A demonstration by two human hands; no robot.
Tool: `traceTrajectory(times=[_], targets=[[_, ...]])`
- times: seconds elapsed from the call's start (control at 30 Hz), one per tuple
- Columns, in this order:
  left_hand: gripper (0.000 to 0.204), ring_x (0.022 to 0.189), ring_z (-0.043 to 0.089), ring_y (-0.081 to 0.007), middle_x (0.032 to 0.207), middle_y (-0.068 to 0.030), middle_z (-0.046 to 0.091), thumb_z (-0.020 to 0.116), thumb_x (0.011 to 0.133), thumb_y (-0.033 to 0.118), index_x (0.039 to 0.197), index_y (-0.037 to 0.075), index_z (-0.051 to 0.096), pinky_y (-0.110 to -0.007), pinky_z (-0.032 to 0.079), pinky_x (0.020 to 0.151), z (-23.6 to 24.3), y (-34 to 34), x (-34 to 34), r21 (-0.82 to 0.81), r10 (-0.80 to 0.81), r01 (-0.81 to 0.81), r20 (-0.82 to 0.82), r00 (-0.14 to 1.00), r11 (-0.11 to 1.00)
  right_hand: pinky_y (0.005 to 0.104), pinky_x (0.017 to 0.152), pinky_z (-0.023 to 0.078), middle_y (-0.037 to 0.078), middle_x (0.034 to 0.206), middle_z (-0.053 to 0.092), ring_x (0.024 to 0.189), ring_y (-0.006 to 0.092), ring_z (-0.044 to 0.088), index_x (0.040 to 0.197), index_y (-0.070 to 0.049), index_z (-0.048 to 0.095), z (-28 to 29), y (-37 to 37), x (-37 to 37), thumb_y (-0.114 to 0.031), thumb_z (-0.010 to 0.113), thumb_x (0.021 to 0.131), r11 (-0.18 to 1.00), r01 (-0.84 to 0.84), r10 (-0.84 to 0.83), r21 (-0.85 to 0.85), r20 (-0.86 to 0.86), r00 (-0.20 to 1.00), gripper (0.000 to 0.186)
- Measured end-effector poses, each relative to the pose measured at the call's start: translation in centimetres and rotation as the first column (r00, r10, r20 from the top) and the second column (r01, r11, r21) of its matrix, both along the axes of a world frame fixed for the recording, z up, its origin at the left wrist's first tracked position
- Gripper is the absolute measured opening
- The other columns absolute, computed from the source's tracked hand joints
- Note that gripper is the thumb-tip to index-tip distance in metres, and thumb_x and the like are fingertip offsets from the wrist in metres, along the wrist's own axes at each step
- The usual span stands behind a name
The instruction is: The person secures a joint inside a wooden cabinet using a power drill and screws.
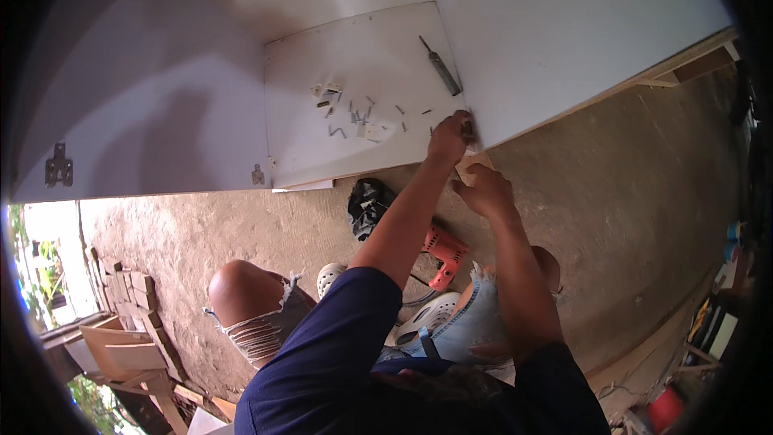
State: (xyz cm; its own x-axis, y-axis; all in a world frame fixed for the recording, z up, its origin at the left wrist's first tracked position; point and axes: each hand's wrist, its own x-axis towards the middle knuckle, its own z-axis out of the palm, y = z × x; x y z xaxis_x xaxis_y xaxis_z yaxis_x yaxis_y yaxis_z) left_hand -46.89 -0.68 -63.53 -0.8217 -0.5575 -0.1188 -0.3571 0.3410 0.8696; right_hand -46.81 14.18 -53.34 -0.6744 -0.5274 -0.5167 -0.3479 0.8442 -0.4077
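My left hand (pixel 451 141) reaches to the lower front corner of the white right panel (pixel 547 48). Its fingers are closed on a small dark metal piece (pixel 467 130) pressed against that panel, mostly hidden by the fingers. Just below it, my right hand (pixel 488 192) hangs in the air, fingers apart and holding nothing. Beyond the left hand, a dark-handled screwdriver (pixel 444 74) lies on the white cabinet base (pixel 298 68). Several loose screws (pixel 358 118) and small fittings (pixel 324 102) are scattered there too. Metal hinge plates (pixel 59 166) sit on the left panel (pixel 153 121).
An orange-red power drill (pixel 448 256) rests on the concrete floor (pixel 628 193) between my feet, beside a black plastic bag (pixel 369 203). Wooden offcuts (pixel 133 290) are stacked at the left. Assorted items and a red object (pixel 665 411) stand along the right edge.
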Motion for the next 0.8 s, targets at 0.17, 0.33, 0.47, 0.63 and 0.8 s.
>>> traceTrajectory(times=[0.17, 0.33, 0.47, 0.63, 0.8], targets=[[0.035, 0.109, 0.072, -0.0368, 0.111, -0.0186, 0.076, 0.072, 0.087, 0.012, 0.121, 0.005, 0.07, -0.047, 0.056, 0.096, -0.8, -1.4, 0.9, -0.066, 0.016, -0.015, 0.018, 1.0, 0.998, 0.0489, 0.108, 0.047, 0.018, 0.127, 0.074, 0.122, 0.0331, 0.069, 0.134, -0.01, 0.069, -0.4, -0.4, 0.5, -0.051, 0.077, 0.085, 1.0, 0.003, -0.002, -0.012, 0.037, 0.999, 0.065], [0.029, 0.107, 0.072, -0.0368, 0.11, -0.0182, 0.076, 0.069, 0.089, 0.014, 0.116, 0.005, 0.071, -0.047, 0.057, 0.094, -0.9, -1.0, 0.4, -0.05, 0.027, -0.026, 0.023, 0.999, 0.998, 0.0494, 0.108, 0.047, 0.017, 0.127, 0.074, 0.122, 0.0327, 0.069, 0.134, -0.01, 0.068, 0.1, 0.1, 0.4, -0.052, 0.076, 0.085, 1.0, 0.008, -0.009, 0.018, 0.033, 0.999, 0.065], [0.021, 0.104, 0.07, -0.0398, 0.108, -0.0177, 0.072, 0.066, 0.091, 0.015, 0.109, 0.005, 0.07, -0.05, 0.057, 0.093, -0.8, -1.1, 0.5, -0.134, 0.067, -0.069, -0.016, 0.998, 0.989, 0.0501, 0.108, 0.047, 0.017, 0.126, 0.074, 0.122, 0.0327, 0.069, 0.135, -0.01, 0.067, 0.2, 0.2, 0.5, -0.052, 0.076, 0.085, 1.0, -0.002, 0.002, 0.014, 0.033, 0.999, 0.066], [0.023, 0.101, 0.068, -0.0436, 0.112, -0.0214, 0.065, 0.066, 0.091, 0.015, 0.112, 0.005, 0.063, -0.054, 0.056, 0.089, -0.2, -0.2, -0.2, -0.24, 0.019, -0.013, 0.024, 1.0, 0.971, 0.0449, 0.1, 0.054, 0.02, 0.112, 0.077, 0.111, 0.0353, 0.073, 0.131, -0.007, 0.069, -0.7, 1.0, 0.3, -0.053, 0.078, 0.083, 1.0, -0.014, 0.014, -0.013, -0.05, 0.999, 0.067], [0.023, 0.104, 0.068, -0.0433, 0.112, -0.021, 0.065, 0.066, 0.092, 0.013, 0.113, 0.004, 0.063, -0.054, 0.056, 0.089, -0.9, -0.7, -1.0, -0.333, 0.021, 0.005, 0.074, 0.997, 0.943, 0.0448, 0.102, 0.053, 0.02, 0.115, 0.077, 0.114, 0.0355, 0.072, 0.131, -0.008, 0.069, -0.5, 0.4, 0.5, -0.054, 0.078, 0.083, 0.999, -0.038, 0.038, 0.009, -0.027, 0.999, 0.067]])
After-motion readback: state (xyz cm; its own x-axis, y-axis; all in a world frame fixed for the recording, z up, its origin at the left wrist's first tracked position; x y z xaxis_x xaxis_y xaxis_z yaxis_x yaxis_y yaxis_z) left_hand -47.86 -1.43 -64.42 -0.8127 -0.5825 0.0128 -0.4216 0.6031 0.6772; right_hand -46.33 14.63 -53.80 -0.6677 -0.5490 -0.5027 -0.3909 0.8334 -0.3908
